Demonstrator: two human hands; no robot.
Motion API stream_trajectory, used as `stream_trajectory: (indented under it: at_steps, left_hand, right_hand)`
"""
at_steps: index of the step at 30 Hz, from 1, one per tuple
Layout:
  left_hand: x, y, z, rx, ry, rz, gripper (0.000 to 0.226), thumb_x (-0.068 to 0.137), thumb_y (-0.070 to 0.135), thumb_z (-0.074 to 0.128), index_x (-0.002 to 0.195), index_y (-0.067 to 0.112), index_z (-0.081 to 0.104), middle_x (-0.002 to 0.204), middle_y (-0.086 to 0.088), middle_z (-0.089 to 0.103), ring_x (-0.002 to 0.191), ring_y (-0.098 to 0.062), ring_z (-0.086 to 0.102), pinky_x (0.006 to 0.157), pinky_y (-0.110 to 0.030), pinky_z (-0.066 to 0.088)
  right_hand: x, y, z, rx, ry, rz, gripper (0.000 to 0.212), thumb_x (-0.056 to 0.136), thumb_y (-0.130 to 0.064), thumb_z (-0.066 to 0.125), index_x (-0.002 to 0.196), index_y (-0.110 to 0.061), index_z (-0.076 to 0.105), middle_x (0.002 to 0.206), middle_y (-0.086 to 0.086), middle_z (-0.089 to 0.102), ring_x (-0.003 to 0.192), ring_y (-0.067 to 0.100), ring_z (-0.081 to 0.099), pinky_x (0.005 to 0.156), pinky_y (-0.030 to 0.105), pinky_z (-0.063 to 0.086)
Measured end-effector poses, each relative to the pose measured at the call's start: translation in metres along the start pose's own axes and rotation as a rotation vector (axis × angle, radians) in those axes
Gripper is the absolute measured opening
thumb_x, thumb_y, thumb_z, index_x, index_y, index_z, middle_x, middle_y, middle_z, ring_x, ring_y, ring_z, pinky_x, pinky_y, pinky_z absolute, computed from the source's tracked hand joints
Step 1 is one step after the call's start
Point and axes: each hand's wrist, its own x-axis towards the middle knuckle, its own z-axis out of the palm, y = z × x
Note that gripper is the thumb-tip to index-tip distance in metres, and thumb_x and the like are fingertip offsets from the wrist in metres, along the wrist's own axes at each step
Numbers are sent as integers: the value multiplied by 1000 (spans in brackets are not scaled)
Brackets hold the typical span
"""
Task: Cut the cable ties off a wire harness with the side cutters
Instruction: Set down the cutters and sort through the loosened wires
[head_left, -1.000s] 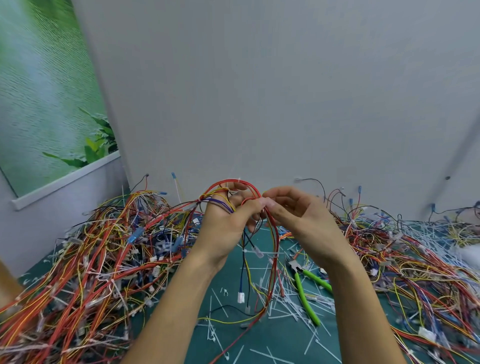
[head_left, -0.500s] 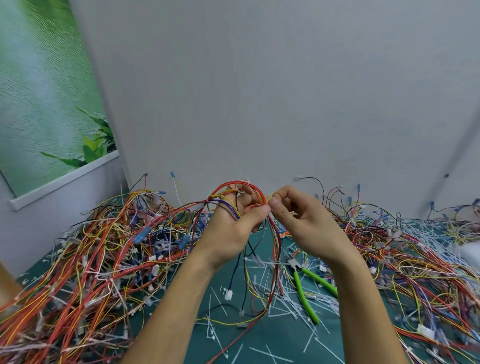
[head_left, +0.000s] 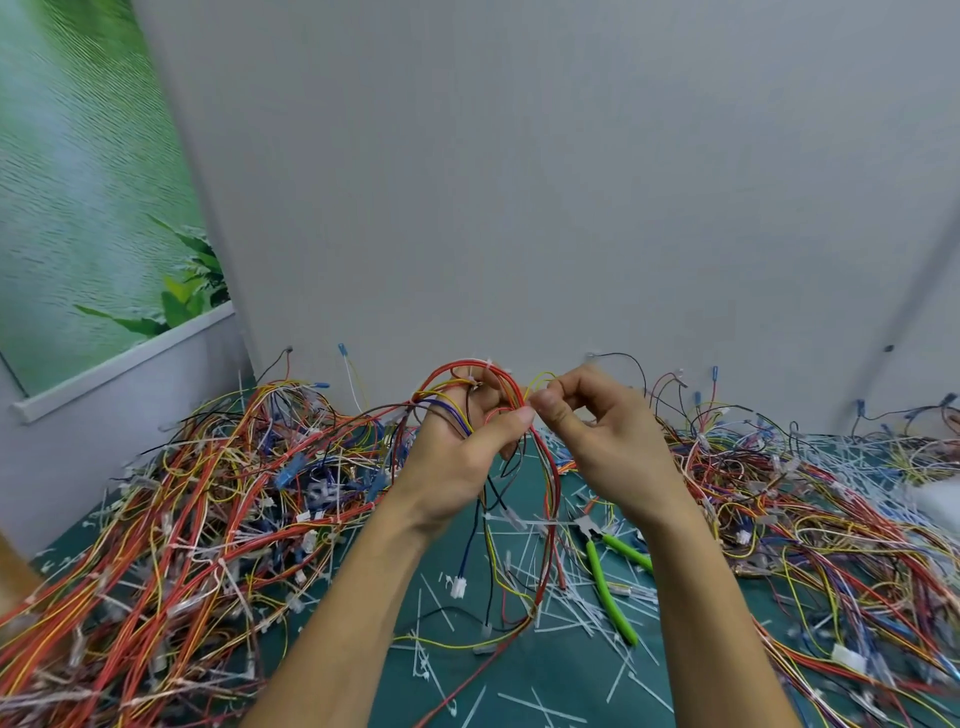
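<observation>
While the left hand (head_left: 457, 462) curls its fingers around a looped wire harness (head_left: 554, 483) of red, yellow and purple strands and presses its thumb against the bundle, the right hand (head_left: 608, 441) pinches thumb and forefinger together at the top of that same loop, just beside the left thumb tip; motion blur hides which strand it grips. The harness is raised in the middle of the frame, above the dark green tabletop (head_left: 550, 680), and its loose ends hang down between the two forearms, one of them ending in a small white plastic connector (head_left: 458, 587). The green-handled side cutters (head_left: 602, 582) lie flat on the tabletop in the lower centre-right of the frame, below the right hand and apart from both hands, among scattered white cut cable ties (head_left: 527, 551). A large tangled heap of red, orange and yellow wires (head_left: 182, 519) fills the lower left, and a second tangled heap of mixed-colour wires (head_left: 831, 519) spreads along the right. A plain grey wall (head_left: 519, 182) stands behind, with a green leafy poster (head_left: 78, 208) in the upper left.
</observation>
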Motion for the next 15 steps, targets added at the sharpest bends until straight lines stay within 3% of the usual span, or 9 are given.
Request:
stream_trajectory:
  at_steps: [4,7,12,15]
  left_hand:
    - [2,6,-9,-170,-24,6,10,91,2,64,97,4,56,84,-14,58,73,-26,48,67,-34,44]
    - [4,17,-22,-395,-69,21,11,87,7,74,93,12,66,91,-8,66,75,-22,62,67,-33,53]
    - [4,26,-40,-603,-41,-18,25,71,19,89,91,20,73,94,-2,72,86,-19,70,74,-33,59]
    - [6,25,-41,-627,40,-39,29,69,19,90,91,16,71,89,-2,73,80,-17,72,70,-31,59]
  right_hand:
    - [0,-7,3,98,52,-38,25,89,-42,69,88,-17,67,75,-1,57,63,17,49,58,29,39]
    - [0,-7,-12,250,60,-14,31,90,-44,71,97,-14,66,75,5,68,63,19,66,61,28,53]
    - [-4,-3,-30,117,-396,294,62,85,-70,66,96,-9,74,89,11,79,84,29,78,69,35,60]
    - [-7,-7,-14,220,-533,315,53,89,-56,67,103,-5,75,95,11,80,94,28,78,75,32,62]
